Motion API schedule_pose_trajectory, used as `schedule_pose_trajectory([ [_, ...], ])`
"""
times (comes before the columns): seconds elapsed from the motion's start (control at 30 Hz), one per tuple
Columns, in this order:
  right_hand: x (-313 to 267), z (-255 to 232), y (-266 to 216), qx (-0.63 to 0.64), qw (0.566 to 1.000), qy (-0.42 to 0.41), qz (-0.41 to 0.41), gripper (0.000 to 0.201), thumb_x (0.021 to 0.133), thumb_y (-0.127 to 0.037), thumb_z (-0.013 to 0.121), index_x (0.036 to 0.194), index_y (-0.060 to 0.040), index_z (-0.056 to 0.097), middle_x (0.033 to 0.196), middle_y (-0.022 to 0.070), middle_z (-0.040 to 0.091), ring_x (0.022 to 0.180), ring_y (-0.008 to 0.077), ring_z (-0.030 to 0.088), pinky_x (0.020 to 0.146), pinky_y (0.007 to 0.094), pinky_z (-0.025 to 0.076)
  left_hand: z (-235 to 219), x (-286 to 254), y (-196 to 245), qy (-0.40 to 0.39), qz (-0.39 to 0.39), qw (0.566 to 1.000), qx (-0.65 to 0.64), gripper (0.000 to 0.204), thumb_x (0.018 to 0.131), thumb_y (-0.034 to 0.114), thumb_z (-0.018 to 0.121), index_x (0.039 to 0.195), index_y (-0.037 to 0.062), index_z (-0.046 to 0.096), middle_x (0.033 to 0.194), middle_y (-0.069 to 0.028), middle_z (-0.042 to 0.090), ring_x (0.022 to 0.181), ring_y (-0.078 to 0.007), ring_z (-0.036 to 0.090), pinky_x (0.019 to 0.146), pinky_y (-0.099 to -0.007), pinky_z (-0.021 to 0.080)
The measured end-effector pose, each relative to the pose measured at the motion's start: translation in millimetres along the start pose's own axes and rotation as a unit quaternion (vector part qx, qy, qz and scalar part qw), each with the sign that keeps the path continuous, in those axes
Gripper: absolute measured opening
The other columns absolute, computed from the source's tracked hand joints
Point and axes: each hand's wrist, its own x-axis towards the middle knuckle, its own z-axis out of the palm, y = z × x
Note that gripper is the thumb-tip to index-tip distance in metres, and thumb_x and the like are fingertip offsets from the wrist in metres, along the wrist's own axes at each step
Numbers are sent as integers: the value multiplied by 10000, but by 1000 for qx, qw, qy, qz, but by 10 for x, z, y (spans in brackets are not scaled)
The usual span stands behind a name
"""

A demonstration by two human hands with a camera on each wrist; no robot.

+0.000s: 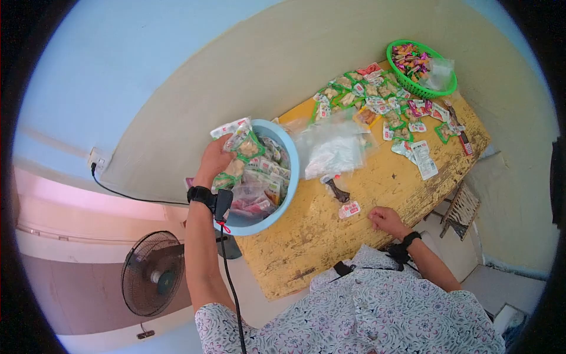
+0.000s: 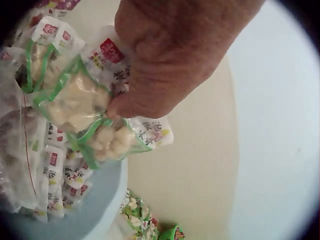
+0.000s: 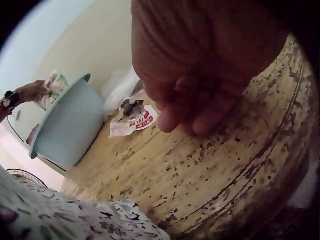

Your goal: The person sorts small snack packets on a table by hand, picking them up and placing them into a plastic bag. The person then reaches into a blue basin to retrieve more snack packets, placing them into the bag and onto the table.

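Observation:
My left hand grips clear snack packets with green edges and white printed tops, above the light blue basin. Up close in the left wrist view, the thumb of that hand presses on the packets, which show pale lumpy pieces inside. Many more packets fill the basin, among them a pinkish one. Over the table's near edge, my right hand is loosely curled and holds nothing. Beside it lies a clear packet with a dark piece and a red-and-white label.
Clear plastic bags lie mid-table on the worn yellow wooden table. Behind them spread many snack packets. A green basket of purple-wrapped items stands at the far corner. A fan is at the left.

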Motion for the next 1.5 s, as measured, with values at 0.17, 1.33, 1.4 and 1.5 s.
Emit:
schedule_pose_trajectory([
  [0.17, -4, 31, 35, -12, 1000, 14, 14, 183, 958, -209, 604, 895, -40, 635, 674, 6, 595, 583, 95, 588, 553, 278, 477, 37, 216, 128, -93, -33, 994, 48, 589, 729, 151, 743, 1280, 9, 591, 1153, -207, 670, 1050, -333, 642, 922, -378, 489],
  [1.33, 1160, -543, -946, -174, 945, 176, -214, 175, 857, -181, 677, 986, -67, 642, 1011, 108, 676, 963, 258, 624, 802, 382, 504, 2195, -2737, 1092, 82, -214, 855, -466, 229, 954, 80, 602, 1159, -22, 611, 960, -113, 695, 882, -194, 688, 804, -319, 567],
  [1.4, 1287, -469, -1055, -274, 908, 208, -238, 242, 826, -197, 698, 1032, -85, 639, 1154, 108, 654, 1140, 289, 567, 889, 430, 479, 2256, -2812, 1094, 102, -244, 842, -470, 230, 953, 84, 604, 1157, -22, 612, 966, -118, 698, 883, -198, 689, 804, -326, 570],
  [1.5, 1548, -302, -967, -352, 856, 253, -282, 326, 791, -185, 709, 1096, -111, 622, 1213, 75, 613, 1234, 299, 480, 946, 478, 437, 2346, -2890, 1160, 94, -241, 842, -474, 250, 950, 110, 622, 1162, -22, 616, 970, -119, 698, 879, -203, 692, 796, -323, 570],
])
